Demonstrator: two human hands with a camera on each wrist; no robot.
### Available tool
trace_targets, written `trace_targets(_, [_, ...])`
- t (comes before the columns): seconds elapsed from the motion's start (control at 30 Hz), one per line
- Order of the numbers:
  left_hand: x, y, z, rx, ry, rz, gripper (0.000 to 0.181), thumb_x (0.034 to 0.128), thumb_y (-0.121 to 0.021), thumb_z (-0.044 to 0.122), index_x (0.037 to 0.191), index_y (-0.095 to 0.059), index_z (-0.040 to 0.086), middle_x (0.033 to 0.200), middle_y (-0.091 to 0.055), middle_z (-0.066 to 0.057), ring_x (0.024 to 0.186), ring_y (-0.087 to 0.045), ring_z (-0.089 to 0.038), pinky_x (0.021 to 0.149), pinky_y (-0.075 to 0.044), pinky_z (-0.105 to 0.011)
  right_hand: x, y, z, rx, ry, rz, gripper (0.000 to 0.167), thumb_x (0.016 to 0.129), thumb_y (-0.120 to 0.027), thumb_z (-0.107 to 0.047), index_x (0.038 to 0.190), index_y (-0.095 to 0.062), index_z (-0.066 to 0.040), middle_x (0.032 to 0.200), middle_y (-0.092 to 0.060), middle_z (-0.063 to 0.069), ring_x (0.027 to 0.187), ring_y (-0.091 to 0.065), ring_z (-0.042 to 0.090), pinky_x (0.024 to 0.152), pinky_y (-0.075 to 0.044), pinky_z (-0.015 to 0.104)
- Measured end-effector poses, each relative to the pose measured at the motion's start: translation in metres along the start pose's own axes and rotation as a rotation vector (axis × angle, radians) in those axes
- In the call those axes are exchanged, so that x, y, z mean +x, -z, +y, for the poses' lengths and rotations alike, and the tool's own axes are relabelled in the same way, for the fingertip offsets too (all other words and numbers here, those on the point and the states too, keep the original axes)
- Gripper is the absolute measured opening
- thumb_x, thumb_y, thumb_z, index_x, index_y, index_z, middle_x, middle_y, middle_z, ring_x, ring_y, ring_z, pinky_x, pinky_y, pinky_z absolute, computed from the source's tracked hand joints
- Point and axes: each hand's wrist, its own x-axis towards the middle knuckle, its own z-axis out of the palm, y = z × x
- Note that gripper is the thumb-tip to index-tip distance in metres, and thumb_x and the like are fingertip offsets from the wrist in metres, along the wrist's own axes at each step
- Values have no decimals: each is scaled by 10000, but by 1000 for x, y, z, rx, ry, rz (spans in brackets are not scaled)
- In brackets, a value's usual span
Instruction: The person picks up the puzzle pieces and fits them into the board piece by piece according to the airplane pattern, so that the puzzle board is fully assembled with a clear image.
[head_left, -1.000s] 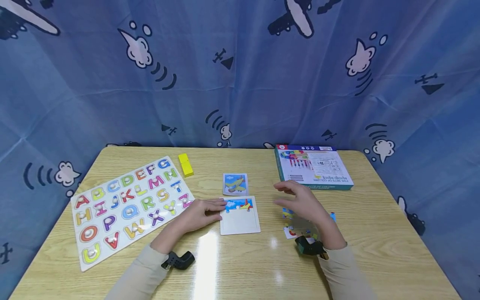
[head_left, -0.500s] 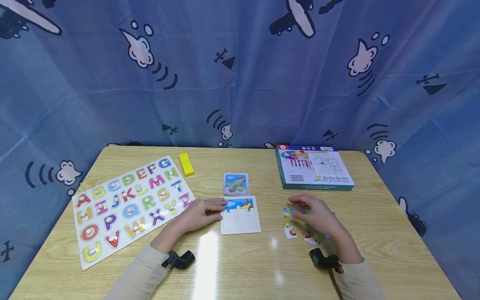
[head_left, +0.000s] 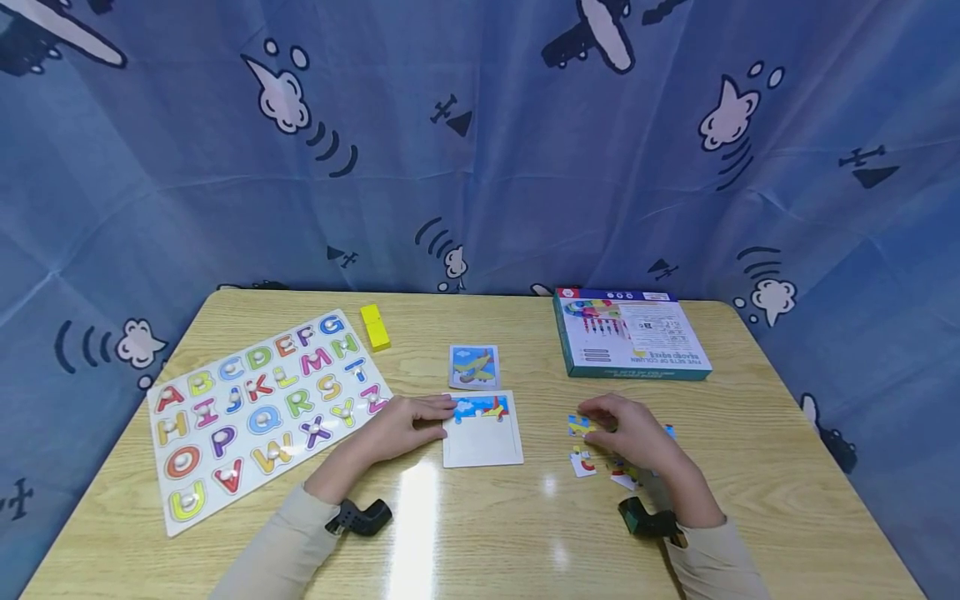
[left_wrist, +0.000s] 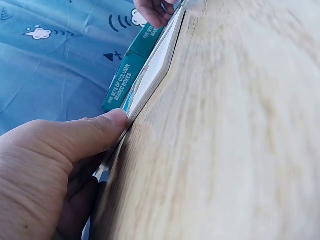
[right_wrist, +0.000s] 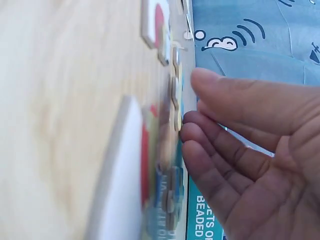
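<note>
My left hand (head_left: pixel 408 427) rests at the left edge of a white puzzle board (head_left: pixel 482 446), fingers fairly straight. In the left wrist view, the thumb (left_wrist: pixel 100 131) touches the board's edge; the other fingertips are hidden. A strip of airplane picture pieces (head_left: pixel 480 407) fills the board's top. Above it lies a reference card (head_left: pixel 474 367) with a yellow airplane. My right hand (head_left: pixel 633 433) is over loose jigsaw pieces, thumb and fingers apart around a blue-and-yellow jigsaw piece (head_left: pixel 577 426). More pieces (head_left: pixel 582 463) lie below, some partly covered by the hand.
An alphabet board (head_left: pixel 262 417) with knobbed letters lies at the left. Yellow blocks (head_left: pixel 375 327) stand beside its upper right corner. A box (head_left: pixel 632 335) lies at the back right, before a blue curtain (head_left: pixel 480 167). All stand on a wooden table (head_left: pixel 517 533).
My right hand has come down and toward the front from near the box to the loose jigsaw pieces. My left hand has stayed at the puzzle board's edge.
</note>
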Motion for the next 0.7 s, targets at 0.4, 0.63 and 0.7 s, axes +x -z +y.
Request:
trace_targets(0.4, [0, 0, 1, -3, 14, -6, 350, 899, -657, 207, 1233, -643, 101, 1343, -568, -14, 1280, -504, -172, 1060, -415, -378, 3, -4, 2, -115, 24, 4, 313, 803, -735, -71, 1104, -668, -19, 1027, -622, 75, 855, -553, 149, 727, -499, 298])
trace_targets(0.63, [0, 1, 2, -9, 12, -6, 348, 898, -659, 202, 1228, -645, 93, 1341, -570, -16, 1279, -506, -178, 1062, -412, -384, 4, -6, 1, -143, 20, 0, 283, 807, -732, -71, 1083, -682, -34, 1010, -615, 65, 825, -523, 141, 713, -482, 307])
trace_targets(0.7, [0, 1, 2, -6, 12, -7, 349, 898, -658, 203, 1229, -645, 93, 1341, -570, -15, 1280, -505, -180, 1064, -410, -383, 4, -6, 1, -145, 13, -1, 269, 809, -730, -69, 1072, -685, -40, 1000, -611, 61, 815, -515, 143, 708, -478, 307])
